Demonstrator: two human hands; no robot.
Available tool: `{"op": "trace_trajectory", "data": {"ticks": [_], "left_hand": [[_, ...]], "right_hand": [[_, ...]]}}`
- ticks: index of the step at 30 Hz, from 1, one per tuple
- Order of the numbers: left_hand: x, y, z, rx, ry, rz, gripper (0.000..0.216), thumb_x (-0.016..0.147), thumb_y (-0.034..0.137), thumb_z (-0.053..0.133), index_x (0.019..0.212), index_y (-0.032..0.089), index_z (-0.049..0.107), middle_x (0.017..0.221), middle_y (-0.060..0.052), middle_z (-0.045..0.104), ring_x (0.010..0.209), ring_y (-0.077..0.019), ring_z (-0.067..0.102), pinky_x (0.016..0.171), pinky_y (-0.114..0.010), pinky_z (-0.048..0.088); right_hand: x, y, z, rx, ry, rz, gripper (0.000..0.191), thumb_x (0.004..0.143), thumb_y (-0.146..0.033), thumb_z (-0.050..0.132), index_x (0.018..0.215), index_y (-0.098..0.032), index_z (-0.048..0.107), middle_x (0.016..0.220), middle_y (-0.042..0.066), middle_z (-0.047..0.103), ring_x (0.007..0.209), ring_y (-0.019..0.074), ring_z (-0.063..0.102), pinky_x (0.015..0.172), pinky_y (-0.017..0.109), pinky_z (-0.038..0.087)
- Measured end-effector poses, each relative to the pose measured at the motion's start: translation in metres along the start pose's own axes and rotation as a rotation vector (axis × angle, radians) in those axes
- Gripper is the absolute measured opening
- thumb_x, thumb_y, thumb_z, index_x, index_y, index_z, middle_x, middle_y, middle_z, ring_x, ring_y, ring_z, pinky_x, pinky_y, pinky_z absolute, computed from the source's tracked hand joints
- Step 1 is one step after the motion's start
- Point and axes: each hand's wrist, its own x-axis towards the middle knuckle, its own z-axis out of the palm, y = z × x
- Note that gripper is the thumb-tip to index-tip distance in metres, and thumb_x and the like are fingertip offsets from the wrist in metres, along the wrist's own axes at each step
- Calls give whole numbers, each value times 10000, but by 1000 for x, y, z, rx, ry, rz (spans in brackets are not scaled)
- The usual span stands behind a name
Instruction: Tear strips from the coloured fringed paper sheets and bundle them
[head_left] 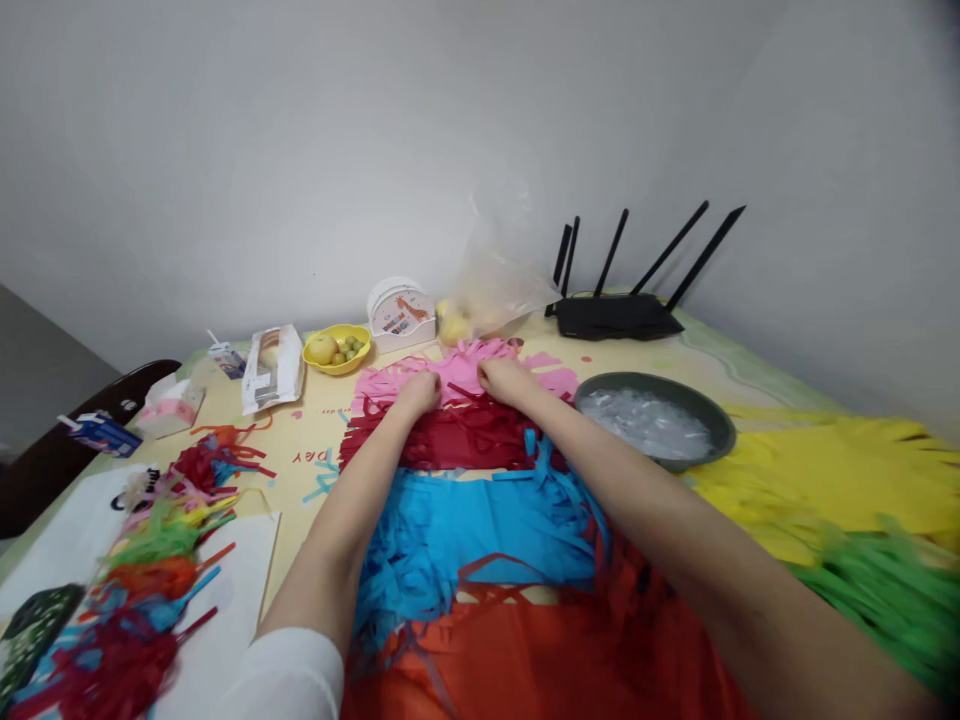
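Note:
Both my arms reach forward over sheets of tissue paper with fringed ends, laid out in rows. My left hand (pixel 424 391) is closed at the near edge of the pink fringed paper (pixel 461 362), just past the dark red fringed paper (pixel 469 435). A little to its right, my right hand (pixel 504 381) pinches fringed paper at the same border. Which of the two layers the fingers grip is hidden. Closer to me lie a blue fringed sheet (pixel 491 525) and an orange-red sheet (pixel 525 655).
Right of my arm are a dark bowl of clear plastic (pixel 724 432), yellow paper (pixel 832 470) and green strips (pixel 892 600). A black router (pixel 619 318), plastic bag (pixel 502 285) and yellow fruit dish (pixel 309 355) stand behind. Colourful tassels (pixel 150 580) lie at left.

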Motion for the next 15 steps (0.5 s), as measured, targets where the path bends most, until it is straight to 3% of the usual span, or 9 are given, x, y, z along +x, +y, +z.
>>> {"op": "trace_trajectory", "data": {"ticks": [3,8,12,15], "left_hand": [[0,0,-2,-34,17,-19,317,924,337,572,1181,152,586,1189,-100,609,1023,-209,618,873,-418,539],[2,-5,-9,-128,115,-63,299,924,349,573,1134,138,601,1119,-85,634,966,-192,633,842,-403,547],[5,-7,-16,-216,258,-95,171,902,261,581,958,116,653,942,-63,687,857,-168,646,801,-347,528],[3,-4,-23,-272,412,-103,126,837,148,551,862,120,671,856,-69,708,814,-173,640,778,-301,494]], "right_hand": [[-3,0,-7,30,42,9,286,929,-165,445,1105,-91,657,1072,201,686,1027,276,639,910,353,445],[-15,-25,-18,73,154,-95,377,976,-240,369,1267,-71,539,1269,227,580,1217,298,505,1027,389,353],[-17,-64,0,104,48,-208,322,981,-277,428,1222,-126,579,1166,142,646,1079,234,598,958,367,433],[-9,-81,19,102,-12,-169,347,942,-337,553,1222,-133,575,1234,114,603,1104,234,591,959,448,468]]}}
